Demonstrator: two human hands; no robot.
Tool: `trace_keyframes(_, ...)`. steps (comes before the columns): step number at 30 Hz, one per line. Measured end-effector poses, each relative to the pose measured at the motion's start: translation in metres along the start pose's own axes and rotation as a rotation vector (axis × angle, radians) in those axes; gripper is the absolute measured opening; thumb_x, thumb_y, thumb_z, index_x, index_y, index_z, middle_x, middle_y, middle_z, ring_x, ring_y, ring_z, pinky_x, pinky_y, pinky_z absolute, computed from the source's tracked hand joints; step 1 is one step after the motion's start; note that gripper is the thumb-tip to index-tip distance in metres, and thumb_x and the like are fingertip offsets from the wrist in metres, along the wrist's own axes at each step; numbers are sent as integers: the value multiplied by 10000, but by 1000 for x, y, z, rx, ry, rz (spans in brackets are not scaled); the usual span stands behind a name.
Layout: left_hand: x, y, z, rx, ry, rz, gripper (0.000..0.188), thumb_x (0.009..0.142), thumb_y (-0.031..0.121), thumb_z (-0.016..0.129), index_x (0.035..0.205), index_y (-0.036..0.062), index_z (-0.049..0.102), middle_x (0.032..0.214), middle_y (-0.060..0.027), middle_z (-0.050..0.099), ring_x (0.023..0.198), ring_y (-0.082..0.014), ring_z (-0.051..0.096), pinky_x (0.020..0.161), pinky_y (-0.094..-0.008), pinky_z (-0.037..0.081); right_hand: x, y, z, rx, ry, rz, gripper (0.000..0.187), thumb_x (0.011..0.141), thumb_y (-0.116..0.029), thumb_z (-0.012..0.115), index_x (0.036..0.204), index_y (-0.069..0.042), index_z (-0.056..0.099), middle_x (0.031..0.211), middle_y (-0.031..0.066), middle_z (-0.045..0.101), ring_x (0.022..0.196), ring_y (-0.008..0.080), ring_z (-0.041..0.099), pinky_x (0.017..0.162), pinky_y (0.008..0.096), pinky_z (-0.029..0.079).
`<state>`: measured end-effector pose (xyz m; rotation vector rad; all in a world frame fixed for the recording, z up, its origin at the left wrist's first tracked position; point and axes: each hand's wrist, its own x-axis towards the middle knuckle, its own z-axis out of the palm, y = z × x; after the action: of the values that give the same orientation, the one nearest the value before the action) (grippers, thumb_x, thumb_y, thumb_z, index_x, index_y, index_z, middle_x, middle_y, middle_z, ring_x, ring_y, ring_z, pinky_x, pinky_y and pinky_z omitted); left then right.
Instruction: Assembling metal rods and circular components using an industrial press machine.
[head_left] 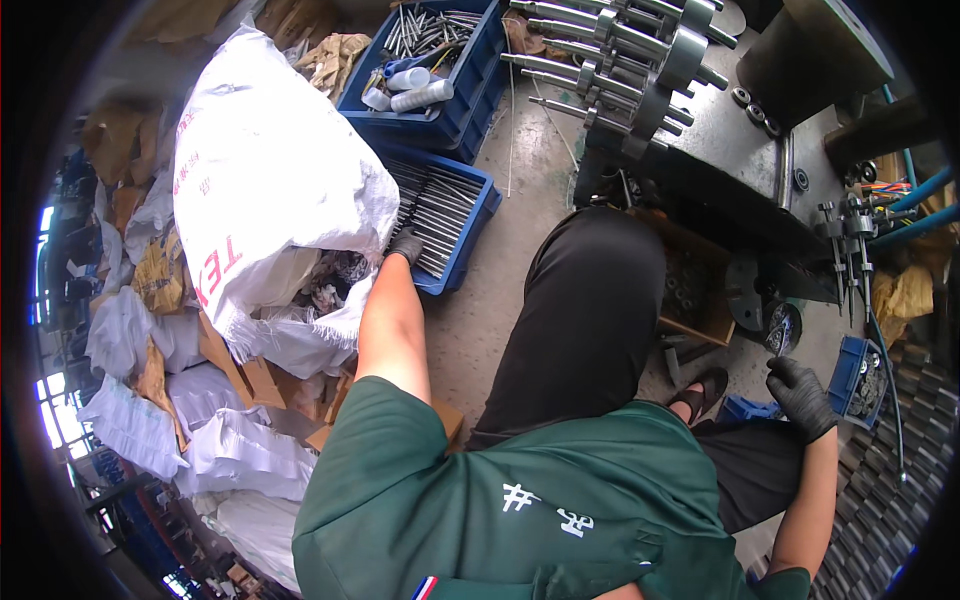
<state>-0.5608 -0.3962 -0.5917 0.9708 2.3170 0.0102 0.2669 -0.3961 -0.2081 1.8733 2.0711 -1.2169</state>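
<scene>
My left hand, in a dark glove, reaches into a blue bin at the far left. Its fingers are bunched against the metal rods lying side by side in the bin; whether they grip one is hidden. A large white woven sack bulges close beside this hand. My right hand, gloved in dark grey, is at the right beyond my knee. Its fingertips are closed on a thin shiny piece, too small to name, which points to a dark round container.
Another blue bin holds metal pins and white bottles. Large metal shafts with discs stand on a metal bench. Below it sits an open wooden box of rings. A small blue bin is at the right; cardboard lies left.
</scene>
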Motion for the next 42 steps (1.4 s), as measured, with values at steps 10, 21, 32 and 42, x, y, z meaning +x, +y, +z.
trace_keyframes(10, -2, -19, -25, 62, 340, 219, 513, 882, 302, 541, 1311, 37, 637, 1372, -285, 600, 1311, -399, 557, 1098, -446, 435, 10, -8, 3, -77, -33, -44, 340, 889, -145, 628, 1175, 34, 671, 993, 252, 723, 924, 370, 719, 841, 425, 555)
trace_keyframes(21, -99, 58, -19, 172, 77, 252, 326, 830, 258, 622, 1062, 66, 748, 1107, -238, 721, 1068, -407, 684, 952, -475, 536, 5, -14, -5, -238, 47, -151, 321, 872, -212, 664, 1131, -25, 692, 965, 245, 720, 911, 417, 704, 833, 486, 568)
trace_keyframes(32, -258, 147, -132, -311, 439, 621, 178, 942, 152, 686, 1076, 36, 705, 949, -177, 748, 885, -291, 733, 796, -388, 560, -7, -18, -13, -239, 96, -219, 362, 865, -262, 670, 1162, -57, 688, 1022, 228, 714, 977, 411, 686, 875, 487, 555)
trace_keyframes(42, -447, 365, -194, -892, 107, 1285, 198, 978, 30, 681, 1169, -11, 648, 1008, -74, 707, 917, -122, 694, 803, -259, 568, -11, -14, -17, -204, 181, -323, 301, 882, -191, 700, 1137, -32, 688, 1032, 205, 723, 978, 366, 700, 876, 429, 562)
